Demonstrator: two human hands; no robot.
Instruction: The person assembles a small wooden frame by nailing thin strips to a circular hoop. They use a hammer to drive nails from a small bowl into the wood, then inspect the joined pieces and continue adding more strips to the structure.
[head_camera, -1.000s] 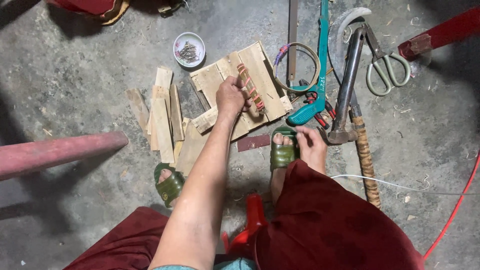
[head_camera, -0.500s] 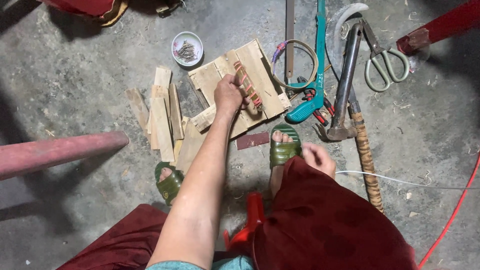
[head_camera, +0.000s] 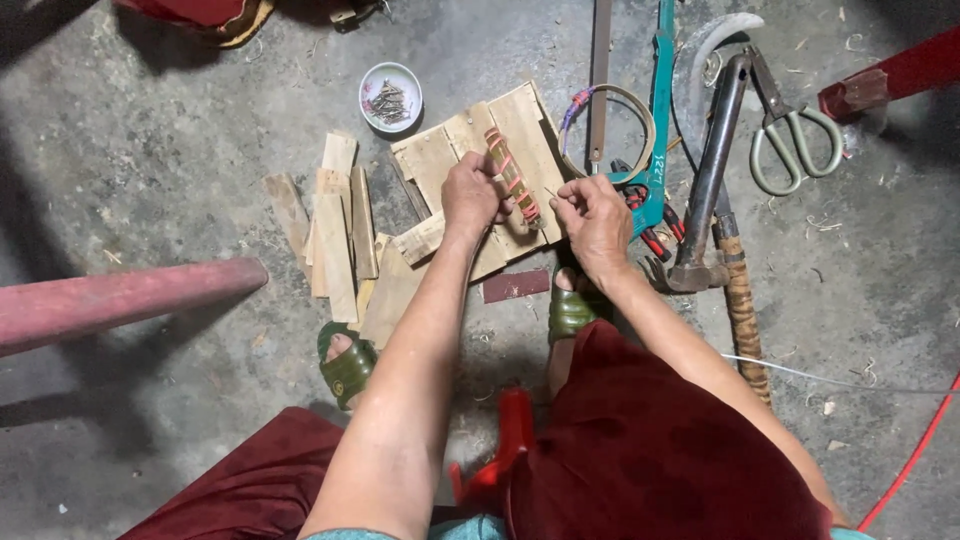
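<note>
right hand (head_camera: 592, 222) came up beside bundle | left hand (head_camera: 470, 192) grips banded stick bundle (head_camera: 512, 176) | right fingers pinched

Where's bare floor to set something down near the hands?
Free: the concrete floor left of the loose wood strips, above the red pipe; also right of the wrapped handle, below the scissors. Crowded: around the wooden panel under the left hand and right hand, between the nail dish and hammer.
</note>
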